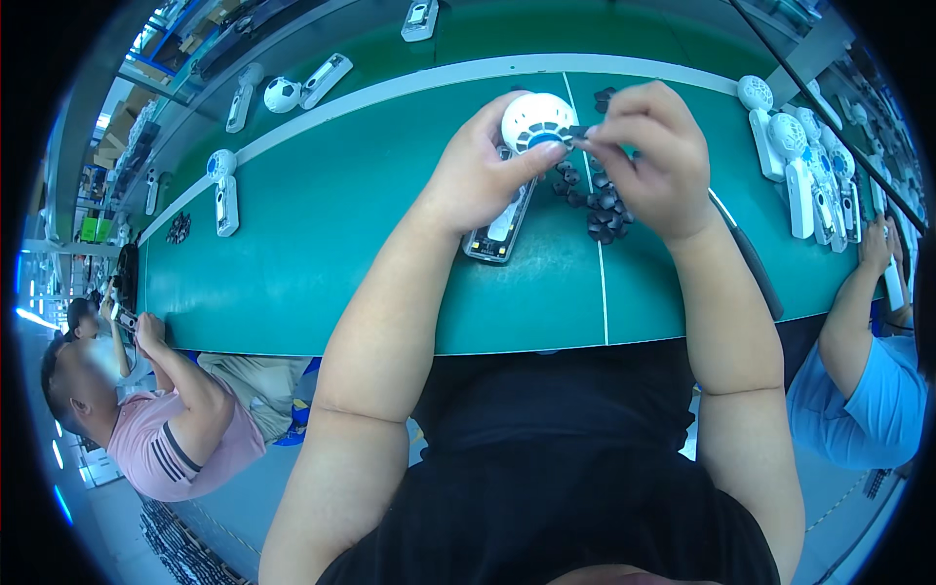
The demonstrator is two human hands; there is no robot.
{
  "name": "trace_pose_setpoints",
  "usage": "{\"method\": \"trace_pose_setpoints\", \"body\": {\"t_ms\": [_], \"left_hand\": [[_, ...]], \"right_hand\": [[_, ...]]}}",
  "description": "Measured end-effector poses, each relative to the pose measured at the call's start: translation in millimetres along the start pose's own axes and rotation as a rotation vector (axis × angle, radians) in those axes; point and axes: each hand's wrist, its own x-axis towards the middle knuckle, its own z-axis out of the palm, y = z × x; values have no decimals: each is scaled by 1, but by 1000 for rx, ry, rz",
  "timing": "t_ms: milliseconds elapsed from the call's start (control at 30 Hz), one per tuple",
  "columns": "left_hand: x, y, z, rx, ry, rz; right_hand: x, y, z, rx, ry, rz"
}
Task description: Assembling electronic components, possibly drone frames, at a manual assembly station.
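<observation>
My left hand [476, 177] is wrapped round a white handheld device with a round, football-like head [536, 112] and a long body whose inner parts show at its lower end. My left thumb presses beside dark openings and a blue patch on that head. From the right, the fingertips of my right hand [665, 161] pinch a small black piece [579, 133] right at the edge of the head. Whether the piece sits in an opening is hidden by the fingers. A pile of small black angular pieces [606, 213] lies on the green table [370, 283] below my right hand.
Several white devices [799, 185] stand close together at the right; others, one a round-headed device [224, 200], lie at the left and beyond the pale rail [429, 76]. A dark curved strip [756, 263] lies by my right forearm. Co-workers sit on both sides.
</observation>
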Motion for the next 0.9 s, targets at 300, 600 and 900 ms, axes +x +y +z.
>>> {"method": "trace_pose_setpoints", "body": {"t_ms": [300, 600, 900], "left_hand": [[-14, 27, 0, 270, -141, 21], [-21, 31, -3, 375, -156, 58], [-26, 41, 1, 499, -148, 135]], "right_hand": [[-5, 21, -14, 772, -481, 932], [-6, 8, 3, 1070, -409, 893], [1, 7, -2, 1069, -474, 825]]}}
